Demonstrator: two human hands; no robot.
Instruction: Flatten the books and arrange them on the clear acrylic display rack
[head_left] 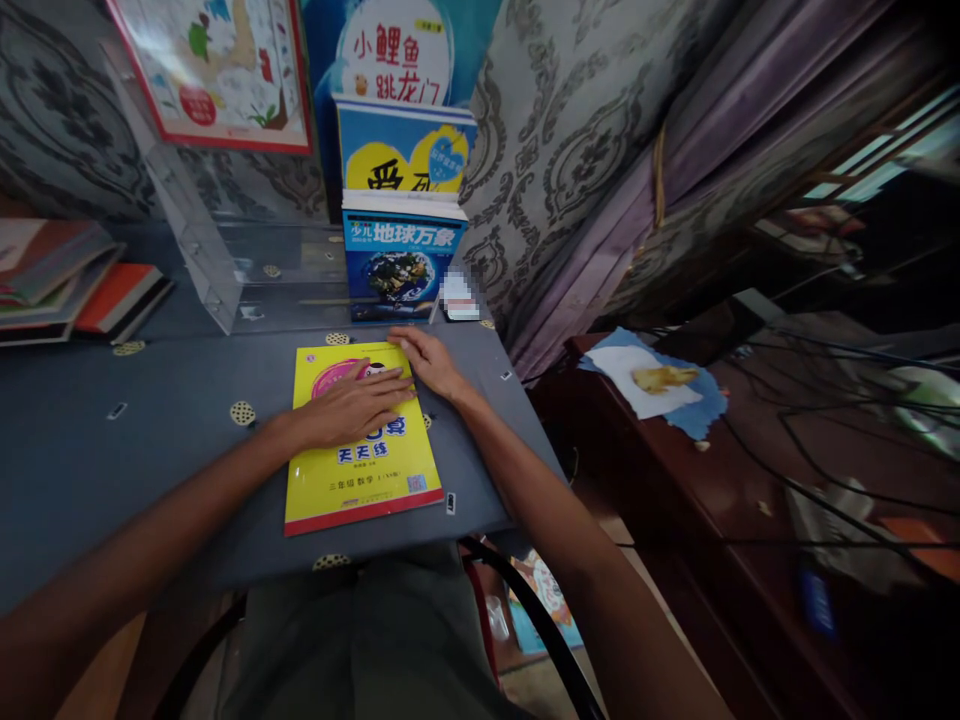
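Note:
A yellow workbook (322, 475) with a red bottom edge lies closed on the grey tablecloth (172, 370). Across its upper cover rests my left hand (352, 403), palm down with the fingers stretched out to the right; it hides part of the title. My right hand (427, 360) is at the book's top right corner, its fingertips over the top edge and its fingers loosely bent. What, if anything, those fingers grip is too small to make out.
Behind the workbook, a clear rack (187, 240) holds upright books, with a blue earth magazine (397, 270) in front. Stacked books (52, 270) lie at the far left. On the right, a dark red cabinet (637, 450) bears cables and a blue cloth (701, 400).

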